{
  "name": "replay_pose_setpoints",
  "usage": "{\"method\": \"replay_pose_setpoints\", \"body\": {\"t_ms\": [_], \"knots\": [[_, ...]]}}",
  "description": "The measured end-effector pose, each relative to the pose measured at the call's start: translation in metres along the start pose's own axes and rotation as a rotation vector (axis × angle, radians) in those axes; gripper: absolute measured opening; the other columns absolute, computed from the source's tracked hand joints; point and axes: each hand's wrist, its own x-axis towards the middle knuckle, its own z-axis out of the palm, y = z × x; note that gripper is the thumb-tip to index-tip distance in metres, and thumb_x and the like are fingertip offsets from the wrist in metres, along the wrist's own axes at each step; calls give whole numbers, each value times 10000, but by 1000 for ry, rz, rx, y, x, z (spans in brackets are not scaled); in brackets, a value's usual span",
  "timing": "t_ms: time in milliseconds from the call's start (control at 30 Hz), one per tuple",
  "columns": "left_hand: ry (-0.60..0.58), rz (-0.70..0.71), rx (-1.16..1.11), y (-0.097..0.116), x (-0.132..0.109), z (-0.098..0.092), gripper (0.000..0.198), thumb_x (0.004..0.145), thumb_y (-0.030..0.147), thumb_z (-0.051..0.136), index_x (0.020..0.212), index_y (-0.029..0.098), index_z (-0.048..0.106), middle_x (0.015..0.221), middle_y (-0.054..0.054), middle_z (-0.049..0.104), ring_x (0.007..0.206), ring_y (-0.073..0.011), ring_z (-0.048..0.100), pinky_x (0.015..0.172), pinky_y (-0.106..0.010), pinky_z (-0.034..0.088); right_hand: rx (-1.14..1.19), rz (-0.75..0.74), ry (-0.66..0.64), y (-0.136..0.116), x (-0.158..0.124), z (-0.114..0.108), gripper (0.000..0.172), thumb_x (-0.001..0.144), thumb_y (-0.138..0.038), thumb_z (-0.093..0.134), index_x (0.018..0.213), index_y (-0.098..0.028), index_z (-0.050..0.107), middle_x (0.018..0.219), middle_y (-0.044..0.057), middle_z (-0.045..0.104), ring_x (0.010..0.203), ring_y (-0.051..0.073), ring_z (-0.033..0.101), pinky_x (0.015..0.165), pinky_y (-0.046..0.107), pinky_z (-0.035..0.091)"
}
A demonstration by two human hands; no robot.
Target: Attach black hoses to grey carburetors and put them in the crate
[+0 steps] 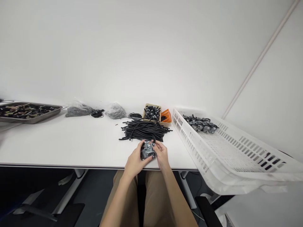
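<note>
Between my two hands, near the table's front edge, is a grey metal part (148,150) with a round opening facing me. My left hand (136,160) is wrapped round its left side, with the thumb along the front. The fingers of my right hand (162,153) close on its upper right, by a short black tube (153,138) that sticks up there. I cannot tell whether the tube is fixed to the part. Just beyond my hands lies a pile of black tubes (144,130). My fingers hide portions of the metal part.
A white perforated crate (232,154) on the right holds several grey assemblies (201,124). Along the wall stand a yellow basket (143,114) of small parts, an orange basket (168,116), clear bags (79,109) and a metal tray (44,116). The white table's (71,142) front edge is close.
</note>
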Motion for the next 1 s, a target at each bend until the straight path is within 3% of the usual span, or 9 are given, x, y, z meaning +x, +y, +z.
{"method": "replay_pose_setpoints", "body": {"t_ms": [533,1000], "knots": [[-9,-5,2,1,0,-1,792,813,398,672,1498,267,296,1398,-112,587,1226,-295,599,987,-413,470,-53,-66,-60,2,-1,-3,334,802,-470,734,1020,-217,745,1060,82,764,1050,256,682,996,415,500],[10,18,-9,0,0,-1,805,804,397,686,1502,258,310,1395,-123,590,1220,-299,603,985,-414,475,-44,-46,-38,4,-1,-5,317,772,-435,752,999,-214,737,1024,71,759,999,243,683,948,390,512]]}}
